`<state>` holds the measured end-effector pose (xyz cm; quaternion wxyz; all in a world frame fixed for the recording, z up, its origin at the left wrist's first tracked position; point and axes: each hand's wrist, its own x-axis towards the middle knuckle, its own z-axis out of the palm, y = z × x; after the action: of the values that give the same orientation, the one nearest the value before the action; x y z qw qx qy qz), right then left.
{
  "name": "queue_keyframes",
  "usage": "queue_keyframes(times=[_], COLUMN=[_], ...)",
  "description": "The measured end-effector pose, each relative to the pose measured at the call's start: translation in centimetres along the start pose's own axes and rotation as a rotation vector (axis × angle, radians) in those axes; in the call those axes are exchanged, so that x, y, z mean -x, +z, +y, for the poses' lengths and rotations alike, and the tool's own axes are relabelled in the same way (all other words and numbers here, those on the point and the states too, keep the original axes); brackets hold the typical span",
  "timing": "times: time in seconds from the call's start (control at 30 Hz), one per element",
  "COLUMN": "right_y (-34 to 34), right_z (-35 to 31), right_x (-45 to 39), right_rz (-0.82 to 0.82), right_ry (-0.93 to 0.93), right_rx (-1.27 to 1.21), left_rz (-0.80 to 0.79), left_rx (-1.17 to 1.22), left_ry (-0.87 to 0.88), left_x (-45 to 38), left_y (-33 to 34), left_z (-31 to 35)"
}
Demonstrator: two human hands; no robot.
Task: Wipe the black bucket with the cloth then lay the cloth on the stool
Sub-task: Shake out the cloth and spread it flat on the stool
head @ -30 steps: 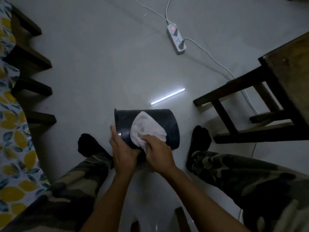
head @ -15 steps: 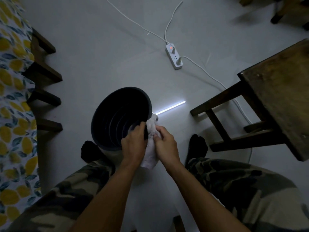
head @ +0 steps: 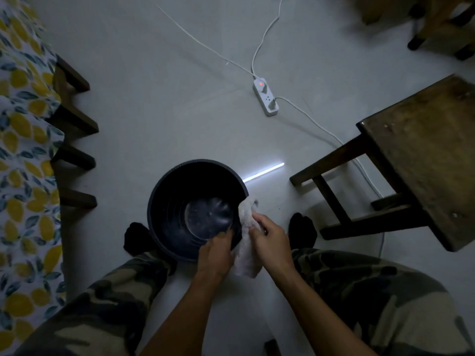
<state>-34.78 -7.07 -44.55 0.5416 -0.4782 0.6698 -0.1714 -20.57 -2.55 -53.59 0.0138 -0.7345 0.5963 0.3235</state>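
The black bucket (head: pixel 180 214) stands upright on the pale floor between my feet, its open mouth facing me and its bottom visible. My left hand (head: pixel 214 255) grips the near right part of the rim, fingers inside. My right hand (head: pixel 270 240) presses the white cloth (head: pixel 246 255) against the bucket's right outer side. The cloth hangs bunched between both hands. The dark wooden stool (head: pixel 424 150) stands to the right, its seat bare.
A white power strip (head: pixel 266 97) with cables lies on the floor beyond the bucket. A lemon-print cloth (head: pixel 23 176) over dark wooden legs fills the left edge. A bright light reflection (head: pixel 263 171) streaks the floor. More furniture legs (head: pixel 437 27) stand far right.
A second ago the bucket lay on its side with the cloth on its wall. It now stands upright, and both hands have shifted to its right rim with the cloth.
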Motion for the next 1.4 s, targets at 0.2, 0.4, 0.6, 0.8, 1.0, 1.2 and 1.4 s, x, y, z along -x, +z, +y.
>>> queue_keyframes(times=[0.2,0.4,0.6,0.8,1.0,1.2,1.4], right_y=[-1.2,-1.6,-3.3,-6.4,-8.5,-10.7,-12.3], right_z=[-1.6,-4.1,-6.8,-8.6,-9.9,-11.8,-11.2], right_x=[2.3,5.8,10.6,15.1,17.6,20.0,19.9], right_rz=[-0.028,-0.051,-0.005,0.089,0.170,0.112,0.154], right_ry=[-0.027,-0.133,-0.311,-0.399,-0.553,-0.586,-0.357], right_rx=[0.048,0.128,0.177,0.134,0.105,-0.200,-0.195], left_rz=[0.059,0.028,0.008,0.268,0.329,0.313,0.236], left_rx=[0.155,0.830,1.202,1.029,1.109,1.289,1.262], left_ry=[-0.017,-0.222,-0.146,0.111,0.155,0.185,0.220], left_x=[0.8,2.6,6.4,10.0,13.6,16.3,18.1], left_y=[-3.5,-11.4,-16.0,-19.5,-23.0,-25.8,-27.0], left_z=[1.2,5.8,8.6,9.0,11.8,13.9,14.9])
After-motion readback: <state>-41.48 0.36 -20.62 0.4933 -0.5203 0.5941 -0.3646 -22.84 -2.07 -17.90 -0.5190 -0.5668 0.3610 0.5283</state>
